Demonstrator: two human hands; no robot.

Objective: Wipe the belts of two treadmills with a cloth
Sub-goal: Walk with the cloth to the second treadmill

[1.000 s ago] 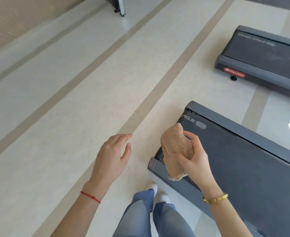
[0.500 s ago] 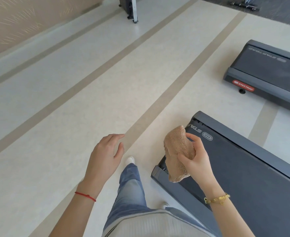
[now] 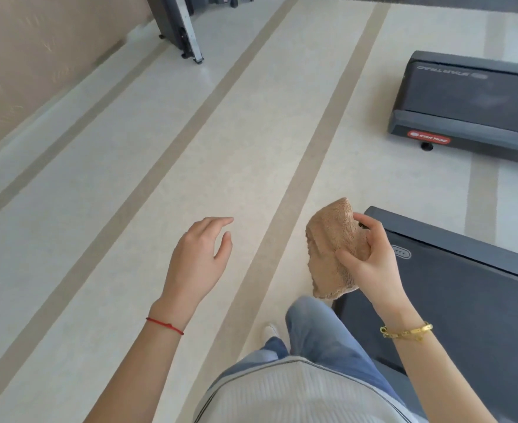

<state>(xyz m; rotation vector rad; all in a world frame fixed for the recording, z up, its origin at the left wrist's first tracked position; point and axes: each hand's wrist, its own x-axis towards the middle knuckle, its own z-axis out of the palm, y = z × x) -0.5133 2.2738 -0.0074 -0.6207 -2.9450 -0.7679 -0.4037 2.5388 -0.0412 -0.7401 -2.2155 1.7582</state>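
Observation:
My right hand (image 3: 370, 264) grips a bunched tan cloth (image 3: 332, 248) in the air, just left of the rear corner of the near treadmill (image 3: 452, 245). That treadmill's dark belt (image 3: 465, 306) fills the lower right. A second treadmill (image 3: 465, 129) with a red label lies on the floor at the upper right, its belt (image 3: 477, 99) dark grey. My left hand (image 3: 201, 261) hovers over the floor with relaxed fingers and holds nothing.
The pale floor (image 3: 129, 209) carries tan stripes running away from me. A folded machine frame (image 3: 178, 25) stands at the top near the beige wall (image 3: 22, 71). My leg in blue jeans (image 3: 315, 328) steps forward beside the near treadmill.
The view has moved forward along the floor, so the far treadmill looks closer. My leg has stepped ahead. Both hands keep their pose, and the cloth stays in my right hand.

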